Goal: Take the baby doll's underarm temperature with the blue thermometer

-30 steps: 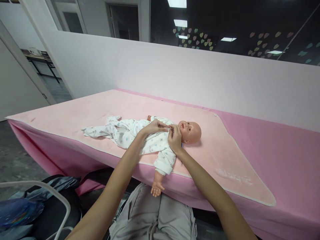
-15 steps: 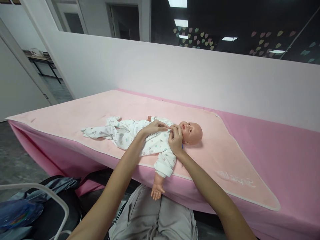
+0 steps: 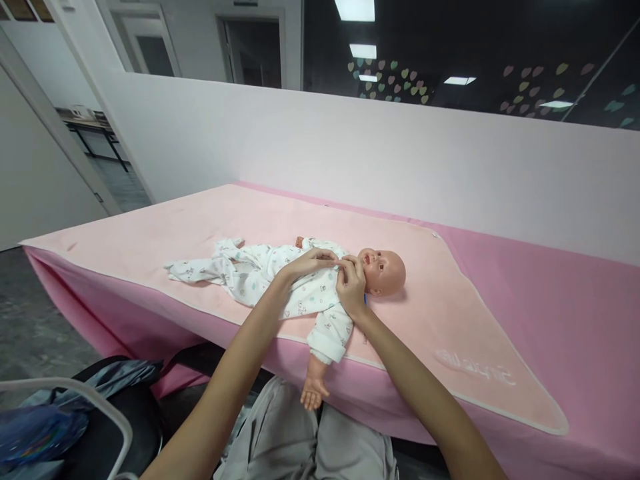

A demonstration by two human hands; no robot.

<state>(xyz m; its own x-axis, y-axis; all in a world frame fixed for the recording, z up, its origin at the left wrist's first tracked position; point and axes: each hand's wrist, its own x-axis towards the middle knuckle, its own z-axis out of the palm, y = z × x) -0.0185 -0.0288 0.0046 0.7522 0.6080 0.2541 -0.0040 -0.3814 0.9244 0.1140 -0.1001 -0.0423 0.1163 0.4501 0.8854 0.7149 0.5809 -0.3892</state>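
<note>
A baby doll (image 3: pixel 389 272) lies on its back, its head to the right and one arm hanging over the near edge. It wears a white patterned romper (image 3: pixel 313 293) whose legs stretch to the left. At the neckline my left hand (image 3: pixel 313 262) pinches the cloth from the left. My right hand (image 3: pixel 352 283) grips the same collar from the right, close to the doll's chin. Both sets of fingertips nearly meet there. Any fastener between them is too small to make out.
A pale pink mat (image 3: pixel 450 320) covers the table over a darker pink cloth (image 3: pixel 575 320). Behind it rises a white wall (image 3: pixel 400 160) with dark glass above. At the lower left stands a black chair (image 3: pixel 135 407) holding a blue plastic bag (image 3: pixel 40 430).
The whole scene sits slightly lower in the picture as the head camera shifts. Both hands stay at the romper's neckline, with only small finger movement.
</note>
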